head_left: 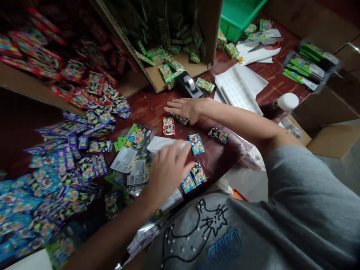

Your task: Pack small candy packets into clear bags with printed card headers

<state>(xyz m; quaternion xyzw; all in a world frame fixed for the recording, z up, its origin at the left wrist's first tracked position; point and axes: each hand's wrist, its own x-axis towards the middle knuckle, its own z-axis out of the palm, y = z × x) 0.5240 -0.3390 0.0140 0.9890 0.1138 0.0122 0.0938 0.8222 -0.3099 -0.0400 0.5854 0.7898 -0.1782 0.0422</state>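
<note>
My right hand (185, 108) lies flat with its fingers stretched out, over a green packet (181, 119) on the dark red table. My left hand (170, 167) is blurred, fingers spread, above a white paper piece (160, 143) and printed bags (137, 138). Between and beside the hands lie a red packet (168, 126), a light blue packet (196, 144) and a black-purple packet (218, 135). Close to my left hand, another blue packet (188, 183) touches a purple packet (198, 173) near the table's front edge.
Piles of red (74, 71), purple (92, 165) and blue packets (17, 202) cover the left. Behind stand a cardboard box (213, 37) of green packets and a black tape dispenser (189, 85). Right: white sheets (236, 88), scissors (264, 46), green basket (236, 22), white-capped bottle (287, 101).
</note>
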